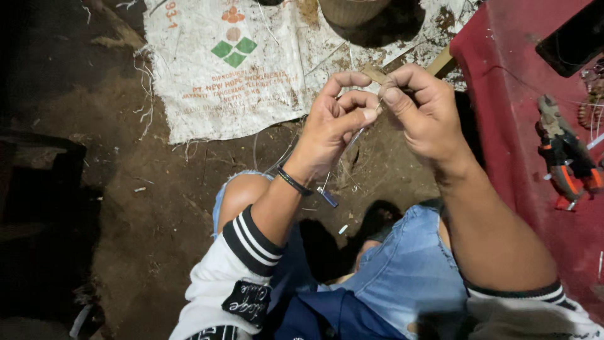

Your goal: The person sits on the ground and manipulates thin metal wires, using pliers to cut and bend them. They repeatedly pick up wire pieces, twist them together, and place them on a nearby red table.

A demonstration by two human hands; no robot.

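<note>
**Looks like a makeshift backyard workshop**

Pretty sure this is an informal work spot on bare ground, not a proper shop. There's a dirt floor (157, 208), an old woven plastic sack (239, 69) spread out as a mat, and orange-handled pliers (566, 164) lying on a red cloth (503, 94). It's dim, so maybe outdoors at night.

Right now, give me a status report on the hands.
Left hand and right hand raised together, pinching thin wire. Pliers untouched on red surface. Nothing obstructing.

Harsh frontal light on centre, dark vignetted left edge, sharp focus, hard shadows
</note>
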